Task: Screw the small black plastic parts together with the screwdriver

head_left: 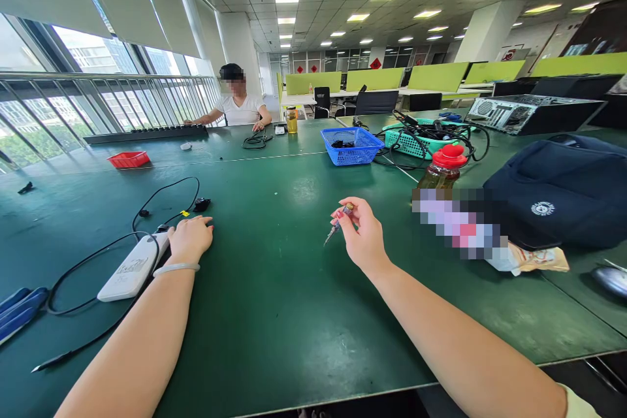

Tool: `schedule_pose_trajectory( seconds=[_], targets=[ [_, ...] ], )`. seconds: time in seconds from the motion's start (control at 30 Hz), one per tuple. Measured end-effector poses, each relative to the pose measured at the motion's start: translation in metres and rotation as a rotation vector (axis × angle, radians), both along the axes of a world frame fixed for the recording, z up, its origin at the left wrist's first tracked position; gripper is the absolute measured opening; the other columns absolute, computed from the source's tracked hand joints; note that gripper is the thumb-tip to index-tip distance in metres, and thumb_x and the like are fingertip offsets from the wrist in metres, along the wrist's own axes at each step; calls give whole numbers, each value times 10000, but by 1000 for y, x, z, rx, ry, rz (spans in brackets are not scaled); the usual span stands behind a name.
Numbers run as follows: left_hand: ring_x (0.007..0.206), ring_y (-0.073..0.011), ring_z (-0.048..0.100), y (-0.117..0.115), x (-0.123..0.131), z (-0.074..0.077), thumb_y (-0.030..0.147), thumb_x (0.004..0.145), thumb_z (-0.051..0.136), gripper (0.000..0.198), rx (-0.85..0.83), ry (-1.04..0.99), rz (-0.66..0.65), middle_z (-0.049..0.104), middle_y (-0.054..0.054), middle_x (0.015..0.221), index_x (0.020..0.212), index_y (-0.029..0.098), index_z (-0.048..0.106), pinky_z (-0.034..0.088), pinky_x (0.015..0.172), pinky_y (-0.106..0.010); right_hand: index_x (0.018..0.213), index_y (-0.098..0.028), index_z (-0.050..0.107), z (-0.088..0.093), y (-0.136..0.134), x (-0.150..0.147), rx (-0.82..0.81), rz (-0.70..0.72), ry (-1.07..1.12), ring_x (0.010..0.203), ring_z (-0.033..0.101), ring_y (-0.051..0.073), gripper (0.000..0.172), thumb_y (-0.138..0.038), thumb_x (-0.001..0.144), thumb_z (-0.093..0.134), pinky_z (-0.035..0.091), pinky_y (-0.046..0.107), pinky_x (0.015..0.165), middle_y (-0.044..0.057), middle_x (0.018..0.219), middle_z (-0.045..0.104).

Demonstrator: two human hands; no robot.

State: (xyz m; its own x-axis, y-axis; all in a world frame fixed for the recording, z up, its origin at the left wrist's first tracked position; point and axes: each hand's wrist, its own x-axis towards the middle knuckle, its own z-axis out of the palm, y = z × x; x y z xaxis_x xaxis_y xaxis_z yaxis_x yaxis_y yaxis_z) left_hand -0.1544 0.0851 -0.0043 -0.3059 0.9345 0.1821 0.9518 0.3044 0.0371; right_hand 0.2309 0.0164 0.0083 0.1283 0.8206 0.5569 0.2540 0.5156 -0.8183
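My right hand is raised a little above the green table, its fingers closed around a small screwdriver. The thin metal tip points down and to the left, and a brownish cap shows at the handle's top. My left hand lies on the table with fingers stretched to the right, beside the upper end of a white box-shaped device. Handwriting marks that device, and black cables run out of it. A black plug with a yellow tag close by lies just beyond my left fingers.
A black lead with a pointed metal tip and blue gloves lie left. Further off are a red tray, blue basket and green basket of cables. A red-lidded bottle and dark bag stand right. A person sits opposite.
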Motion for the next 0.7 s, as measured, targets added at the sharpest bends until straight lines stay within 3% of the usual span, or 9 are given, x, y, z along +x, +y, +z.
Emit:
schedule_pose_trajectory(
  seconds=[0.1,0.2,0.33,0.47,0.6,0.7],
  targets=[
    [1191,-329,577,1,2,1,277,866,454,481,-6,-8,-41,598,-126,1368,1308,211,632,456,998,-455,1069,-228,540,0,-1,-1,-1,-1,-1,798,719,202,206,-381,931,527,606,412,779,51,891,706],
    [1146,-307,606,0,4,3,234,857,450,456,8,-41,-61,611,-122,1347,1255,192,668,487,955,-399,1063,-228,541,1,-1,-1,3,-4,-6,791,719,201,204,-380,928,532,605,415,779,49,885,706],
    [1179,-306,579,-5,11,8,246,880,420,444,136,-112,-73,622,-132,1309,1240,170,668,470,990,-400,1056,-231,545,1,-1,0,4,-5,-4,790,721,202,206,-388,923,536,607,402,762,48,886,705],
    [1179,-306,577,-10,12,24,218,888,375,467,255,-233,-35,648,-146,1242,1264,153,644,462,1001,-419,1058,-229,543,1,0,1,7,-9,1,783,719,195,194,-366,921,532,604,400,771,44,880,703],
    [993,-296,651,-16,0,46,240,870,432,436,231,-372,40,712,-97,1077,1241,218,660,504,905,-424,1065,-232,545,1,0,1,12,5,5,785,717,192,192,-356,919,536,604,403,784,41,883,704],
    [824,-265,655,-21,-12,52,255,842,478,429,220,-378,50,716,-77,954,1228,227,665,506,836,-408,1062,-230,546,0,-1,-1,7,14,-5,786,715,191,179,-339,920,534,603,403,787,45,892,707]
  ],
)
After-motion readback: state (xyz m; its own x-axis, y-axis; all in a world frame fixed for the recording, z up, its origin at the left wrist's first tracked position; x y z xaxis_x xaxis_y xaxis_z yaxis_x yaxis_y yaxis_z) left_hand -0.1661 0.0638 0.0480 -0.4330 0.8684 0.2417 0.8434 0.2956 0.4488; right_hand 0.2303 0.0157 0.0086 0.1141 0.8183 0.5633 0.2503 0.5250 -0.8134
